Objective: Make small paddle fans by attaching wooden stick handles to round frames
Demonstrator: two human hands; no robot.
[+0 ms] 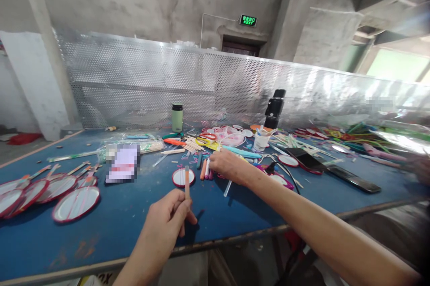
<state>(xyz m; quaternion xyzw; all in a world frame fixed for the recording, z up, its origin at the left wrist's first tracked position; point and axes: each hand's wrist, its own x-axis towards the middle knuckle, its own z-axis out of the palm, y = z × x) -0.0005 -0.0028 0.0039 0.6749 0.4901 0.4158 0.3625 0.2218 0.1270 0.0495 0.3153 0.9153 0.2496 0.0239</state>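
Note:
My left hand [169, 214] pinches a flat wooden craft stick [187, 183] upright above the near part of the blue table; its upper end is coloured orange and grey. Just behind the stick lies a small white disc with a red rim [178, 177]. My right hand [223, 163] reaches forward to the heap in the middle, its fingers bent down and together. What they hold, if anything, is hidden. Close beside its fingertips lie several coloured sticks like markers or crayons [204, 169]. A clear strip [227, 188] lies below my right wrist.
Several red-rimmed discs with sticks [75, 204] lie at left, near a blurred phone-like object [122, 164]. Scissors [208, 137], loose wooden sticks [193, 145] and a white cup [261, 140] fill the middle. A green bottle [177, 118] and black flask [274, 109] stand behind. Dark phones [352, 178] lie right.

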